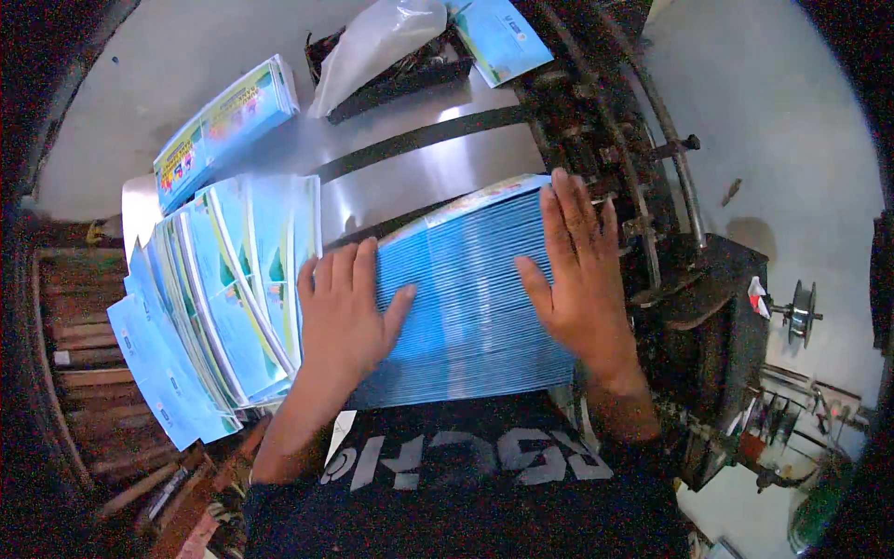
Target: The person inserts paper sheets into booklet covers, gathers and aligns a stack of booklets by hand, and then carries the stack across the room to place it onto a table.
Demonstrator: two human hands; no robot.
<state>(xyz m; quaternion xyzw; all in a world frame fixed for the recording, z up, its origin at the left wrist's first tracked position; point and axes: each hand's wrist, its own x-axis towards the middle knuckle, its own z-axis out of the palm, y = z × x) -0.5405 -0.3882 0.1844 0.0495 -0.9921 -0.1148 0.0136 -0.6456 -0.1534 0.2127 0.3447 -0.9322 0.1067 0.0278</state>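
A thick stack of blue printed sheets or booklets point(466, 298) lies in front of me, its many edges showing as fine parallel lines. Along its left side rests my left hand point(345, 312), fingers extended and the thumb over the near part of the stack. My right hand point(585, 279) lies against the opposite side, fingers straight and pointing away from me, thumb toward the stack. Both palms face inward with the stack between them. Just left of my left hand, a fanned pile of blue and green printed booklets point(223, 279) spreads over the work surface.
Beyond is a shiny metal surface point(433, 182). Farther back stand another booklet stack point(228, 126), a dark tray point(405, 86) with a white plastic bag point(377, 47), and a blue booklet point(503, 42). Dark machinery with metal rods point(675, 158) borders the right; wooden slats point(88, 345) lie left.
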